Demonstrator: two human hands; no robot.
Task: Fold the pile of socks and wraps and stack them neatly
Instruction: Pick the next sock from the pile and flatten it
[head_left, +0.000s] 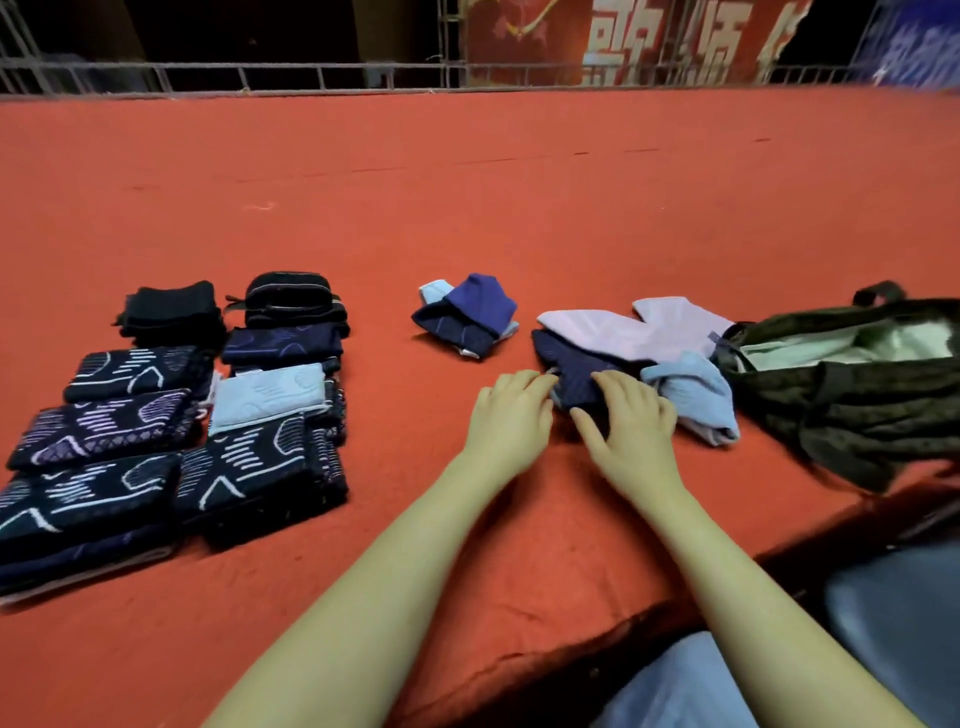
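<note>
With our left hand and right hand spread flat, gripping nothing, on the navy sock beside the unfolded pile on the red desk, we should smooth it, then fold squarely.

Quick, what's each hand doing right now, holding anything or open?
Left hand: open, fingers fairly straight, fingertips touching the edge of the dark navy cloth.
Right hand: open, fingers spread and pressing down on the same cloth, not gripping it.
</note>
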